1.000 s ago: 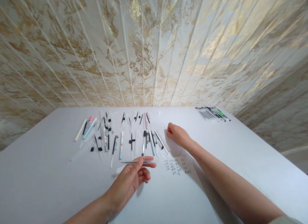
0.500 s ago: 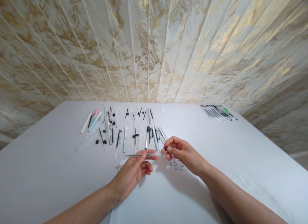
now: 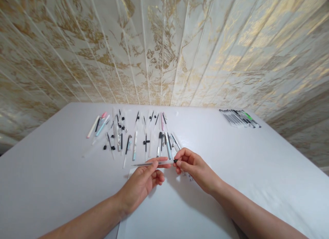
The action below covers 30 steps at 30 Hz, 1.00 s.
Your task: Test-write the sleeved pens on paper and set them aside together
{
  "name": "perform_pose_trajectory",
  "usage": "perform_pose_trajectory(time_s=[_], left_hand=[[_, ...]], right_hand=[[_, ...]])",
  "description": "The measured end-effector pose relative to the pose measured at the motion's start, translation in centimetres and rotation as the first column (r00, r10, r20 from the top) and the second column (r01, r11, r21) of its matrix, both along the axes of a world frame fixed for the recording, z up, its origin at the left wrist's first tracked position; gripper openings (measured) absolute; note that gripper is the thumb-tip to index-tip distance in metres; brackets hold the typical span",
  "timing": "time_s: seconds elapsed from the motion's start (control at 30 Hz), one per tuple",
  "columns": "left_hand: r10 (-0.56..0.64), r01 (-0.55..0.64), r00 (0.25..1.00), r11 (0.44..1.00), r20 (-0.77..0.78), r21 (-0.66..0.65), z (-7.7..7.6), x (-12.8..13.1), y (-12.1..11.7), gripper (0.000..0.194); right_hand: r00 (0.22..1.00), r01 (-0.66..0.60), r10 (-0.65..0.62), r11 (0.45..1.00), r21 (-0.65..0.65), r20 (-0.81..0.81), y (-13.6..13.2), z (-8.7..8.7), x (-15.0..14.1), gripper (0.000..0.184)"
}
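Between thumb and fingers, my left hand [image 3: 147,177] pinches a clear pen barrel [image 3: 164,162] with a dark refill tip sticking out to the left. The pen lies level above a sheet of white paper [image 3: 164,211]. At its right end, my right hand [image 3: 192,165] grips a small black end plug [image 3: 175,161] in a pinch. The plug appears to touch the barrel's end; how far it is inserted I cannot tell. Handwriting [image 3: 187,176] on the paper is partly covered by my right hand.
Loose pen parts, refills and black plugs [image 3: 113,148] are spread behind my hands. A pink pen part [image 3: 162,122] and a blue-and-white pen [image 3: 135,146] lie among them. Several clear pens [image 3: 239,118] form a row at the back right. A patterned wall covering [image 3: 164,61] borders the table.
My right hand has brought the black plug against the right end of the pen barrel, where a gap showed before. The view has tilted slightly.
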<state>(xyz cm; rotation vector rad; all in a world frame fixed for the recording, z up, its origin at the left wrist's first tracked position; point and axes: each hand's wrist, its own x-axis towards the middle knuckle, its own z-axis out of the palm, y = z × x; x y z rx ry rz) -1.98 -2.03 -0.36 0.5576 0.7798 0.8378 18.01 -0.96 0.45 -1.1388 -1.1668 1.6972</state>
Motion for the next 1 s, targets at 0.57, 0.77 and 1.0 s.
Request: perform_pose_trajectory(time_s=[0.57, 0.77, 1.0], left_hand=[[-0.016, 0.017, 1.0, 0.999, -0.023, 0.037, -0.3, 0.0, -0.1, 0.03], [-0.027, 0.029, 0.999, 0.998, -0.031, 0.051, -0.4, -0.1, -0.2, 0.03], [-0.028, 0.031, 0.998, 0.998, -0.054, 0.059, -0.2, 0.0, -0.4, 0.03]], right_hand=[[0.982, -0.002, -0.042, 0.974, 0.227, 0.187, -0.7, 0.1, -0.3, 0.016], [0.922, -0.035, -0.092, 0.947, 0.319, 0.375, -0.9, 0.2, -0.2, 0.002], [0.88, -0.078, -0.12, 0.917, 0.39, 0.46, -1.0, 0.2, -0.1, 0.004]])
